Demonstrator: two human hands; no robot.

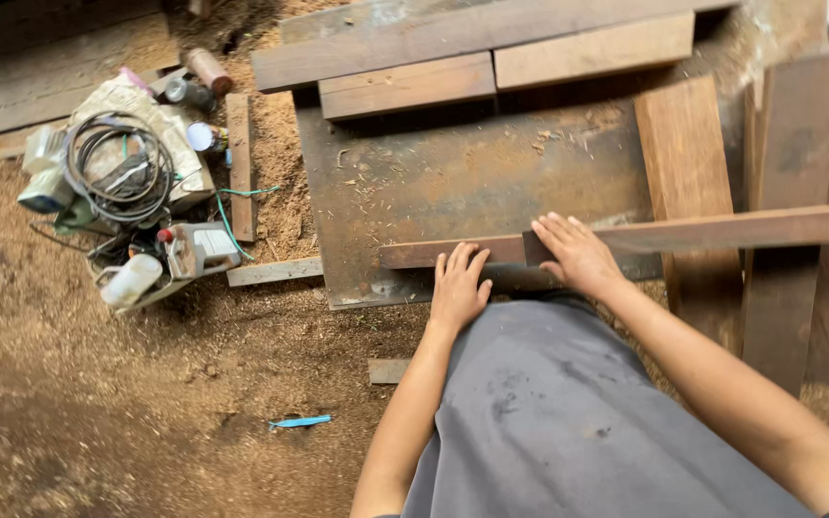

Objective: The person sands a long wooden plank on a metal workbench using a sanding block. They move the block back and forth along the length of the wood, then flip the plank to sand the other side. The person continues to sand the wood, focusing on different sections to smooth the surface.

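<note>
A long narrow wooden strip [722, 230] lies across the near edge of a rusty metal table top [462, 182]. My right hand [578, 254] rests flat on the strip near its middle, fingers spread. My left hand [458, 286] lies flat on the strip's left part [414, 255], fingers pointing away from me. Neither hand wraps around anything. My grey apron covers the space below the hands.
Thick planks [491, 58] lie at the table's far side, and upright boards [693, 173] stand at the right. On the sawdust floor at the left sits a pile of tools, coiled cable [117, 168], bottles and cans. A blue scrap [301, 421] lies on the floor.
</note>
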